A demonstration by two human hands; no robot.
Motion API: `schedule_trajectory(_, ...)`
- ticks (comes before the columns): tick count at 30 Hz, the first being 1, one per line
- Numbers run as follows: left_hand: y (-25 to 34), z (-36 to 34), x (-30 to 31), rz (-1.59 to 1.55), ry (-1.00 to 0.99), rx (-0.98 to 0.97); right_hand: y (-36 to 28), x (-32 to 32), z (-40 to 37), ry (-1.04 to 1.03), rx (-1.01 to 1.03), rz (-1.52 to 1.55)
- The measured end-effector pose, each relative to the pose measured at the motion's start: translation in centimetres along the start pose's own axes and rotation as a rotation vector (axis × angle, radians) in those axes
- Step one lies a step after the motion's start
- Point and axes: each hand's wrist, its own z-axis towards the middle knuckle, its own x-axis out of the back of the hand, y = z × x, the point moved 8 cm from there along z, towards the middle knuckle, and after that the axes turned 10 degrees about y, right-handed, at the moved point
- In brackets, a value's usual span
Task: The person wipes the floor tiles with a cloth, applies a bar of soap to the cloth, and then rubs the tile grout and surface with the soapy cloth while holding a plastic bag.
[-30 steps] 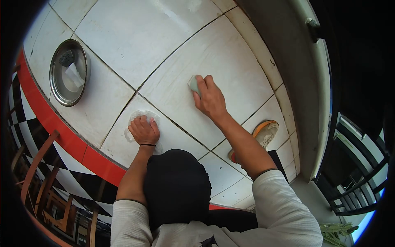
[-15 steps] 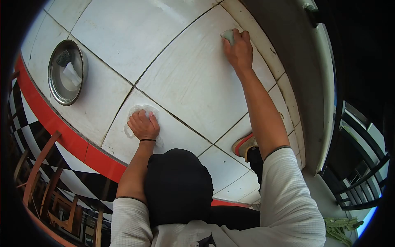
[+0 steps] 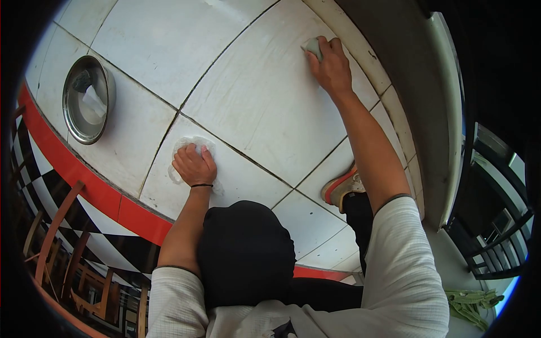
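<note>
My left hand (image 3: 195,165) presses down on a thin, whitish, translucent cloth or plastic (image 3: 209,145) spread on the white floor tiles (image 3: 256,90); its fingers are bent over the material. Farther forward and to the right, my right hand (image 3: 333,66) grips a pale green sponge-like pad (image 3: 313,48) against a large tile near the border strip. A round metal bowl (image 3: 111,96) stands on the tiles at the left. Inside it lie a dark scrubber (image 3: 82,81) and a white piece (image 3: 94,101).
A shoe (image 3: 342,188) is on the tiles below my right forearm. A red edge (image 3: 135,215) borders the tiles above a black-and-white checkered floor with wooden chairs (image 3: 59,225). A grey wall or raised edge (image 3: 417,112) runs along the right.
The view has shifted slightly, and the bowl appears a little farther left. My right hand has moved slightly with the pad. My left hand remains on the whitish material.
</note>
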Motion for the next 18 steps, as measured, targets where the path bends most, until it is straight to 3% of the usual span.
schedule_trajectory(5,0.2,0.2,0.3,0.007,0.043,-0.034,-0.4,0.1,-1.2,0.117,-0.131,0.012)
schedule_trajectory(8,0.1,0.2,0.2,0.001,0.035,-0.006,-7.7,-0.4,-10.5,-0.016,-0.036,0.201)
schedule_trajectory(12,0.0,0.1,0.1,0.005,0.027,-0.01,-13.2,-0.5,-21.3,-0.308,0.114,0.235)
schedule_trajectory(14,-0.2,0.1,0.1,-0.005,0.023,0.009,-11.6,-0.3,-20.3,-0.343,0.211,0.208)
schedule_trajectory(17,-0.2,0.2,0.1,-0.008,0.018,0.015,-2.6,1.5,-10.7,-0.112,-0.018,0.056)
schedule_trajectory(18,-0.1,0.2,0.2,-0.005,0.02,0.016,0.6,2.1,-7.2,-0.032,-0.012,0.004)
